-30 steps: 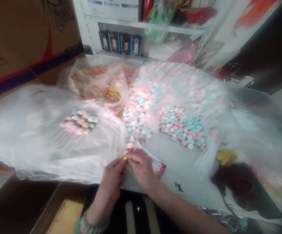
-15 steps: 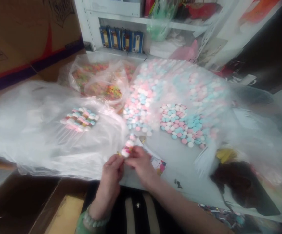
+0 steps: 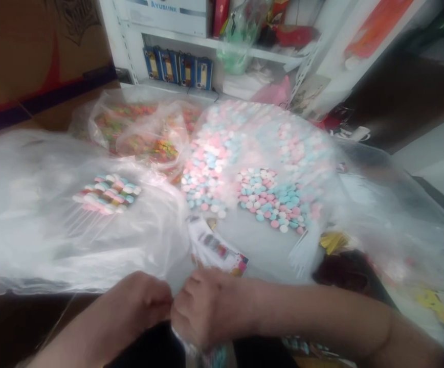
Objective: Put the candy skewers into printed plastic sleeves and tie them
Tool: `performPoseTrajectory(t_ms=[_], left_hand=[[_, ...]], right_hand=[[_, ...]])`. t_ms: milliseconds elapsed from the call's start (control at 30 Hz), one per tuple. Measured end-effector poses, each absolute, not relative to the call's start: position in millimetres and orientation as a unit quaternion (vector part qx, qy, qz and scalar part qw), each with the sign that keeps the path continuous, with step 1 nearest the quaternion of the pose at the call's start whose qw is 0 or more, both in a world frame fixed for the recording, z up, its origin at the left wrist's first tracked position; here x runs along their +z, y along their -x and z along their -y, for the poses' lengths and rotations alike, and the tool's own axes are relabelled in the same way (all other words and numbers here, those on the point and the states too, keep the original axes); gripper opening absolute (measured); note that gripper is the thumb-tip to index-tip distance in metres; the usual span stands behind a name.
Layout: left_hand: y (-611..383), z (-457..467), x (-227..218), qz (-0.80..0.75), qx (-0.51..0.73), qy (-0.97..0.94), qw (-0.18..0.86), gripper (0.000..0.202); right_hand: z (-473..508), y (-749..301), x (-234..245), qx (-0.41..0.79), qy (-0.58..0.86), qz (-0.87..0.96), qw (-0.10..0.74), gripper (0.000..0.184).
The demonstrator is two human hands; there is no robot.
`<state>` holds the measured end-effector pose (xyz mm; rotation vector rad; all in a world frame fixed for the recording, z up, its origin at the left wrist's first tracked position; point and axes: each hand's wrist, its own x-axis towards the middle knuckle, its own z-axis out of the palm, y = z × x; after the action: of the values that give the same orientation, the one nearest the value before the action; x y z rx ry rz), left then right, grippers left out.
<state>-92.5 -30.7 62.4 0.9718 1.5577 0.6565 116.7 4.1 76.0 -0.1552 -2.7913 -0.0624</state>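
My left hand [image 3: 145,299] and my right hand [image 3: 210,306] meet low in front of my body, both with curled fingers. A shiny, pale wrapped candy skewer [image 3: 210,356] hangs below my right hand, blurred and mostly hidden. What my left fingertips pinch is covered by the hands. Just beyond them lies a strip of printed cards [image 3: 220,245]. Several finished candy skewers [image 3: 109,194] rest on clear plastic at the left. Loose pink, white and blue candies [image 3: 271,197] spill from a big clear bag [image 3: 260,122].
A bag of red, orange and green candies [image 3: 141,130] stands behind the skewers. White sticks [image 3: 297,253] and yellow ties [image 3: 333,241] lie at the right. Behind are a shelf [image 3: 202,38] with blue boxes [image 3: 178,67] and a large cardboard box [image 3: 34,56].
Both hands have come down and closer to my body with the wrapped candy skewer. The printed cards are now uncovered. My view has shifted to the right.
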Motion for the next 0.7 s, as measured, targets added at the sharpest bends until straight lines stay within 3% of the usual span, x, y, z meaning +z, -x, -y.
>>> performPoseTrajectory(t_ms=[67,133,200,267,367,467,533,600,633,700], left_hand=[[77.5,36.2,74.3,-0.689,0.247,-0.514,0.447,0.017],[58.0,41.4,81.7,-0.715,0.233,-0.598,0.276,0.020],[40.5,42.6,81.8,-0.733,0.249,-0.618,0.138,0.025],[30.2,39.9,74.8,-0.735,0.314,-0.592,0.105,0.026],[31.7,35.1,58.0,-0.696,0.483,-0.478,0.231,0.021],[49.4,37.0,41.9,-0.601,0.597,-0.317,0.425,0.031],[66.1,43.0,32.7,-0.490,0.558,-0.247,0.622,0.049],[83.2,51.3,26.1,-0.376,0.440,-0.211,0.788,0.065],[91.5,55.4,24.5,-0.350,0.385,-0.215,0.826,0.068],[107.8,61.8,25.2,-0.379,0.377,-0.267,0.802,0.051]], right_hand=[[-13.1,-113.6,84.6,-0.052,0.063,0.987,0.141,0.027],[-21.8,-107.5,84.9,0.006,0.137,0.976,0.167,0.024],[-28.1,-96.4,77.1,0.192,0.266,0.902,0.280,0.019],[-29.6,-81.1,65.2,0.392,0.344,0.771,0.365,0.020],[-22.7,-61.1,50.1,0.614,0.305,0.628,0.369,0.034],[-15.5,-58.0,42.5,0.663,0.287,0.586,0.367,0.037],[-15.4,-63.7,40.4,0.576,0.334,0.643,0.379,0.031],[-17.2,-70.2,40.1,0.491,0.360,0.704,0.367,0.023],[-17.9,-72.5,40.5,0.478,0.361,0.722,0.347,0.022],[-18.5,-74.1,41.4,0.528,0.358,0.719,0.278,0.016]])
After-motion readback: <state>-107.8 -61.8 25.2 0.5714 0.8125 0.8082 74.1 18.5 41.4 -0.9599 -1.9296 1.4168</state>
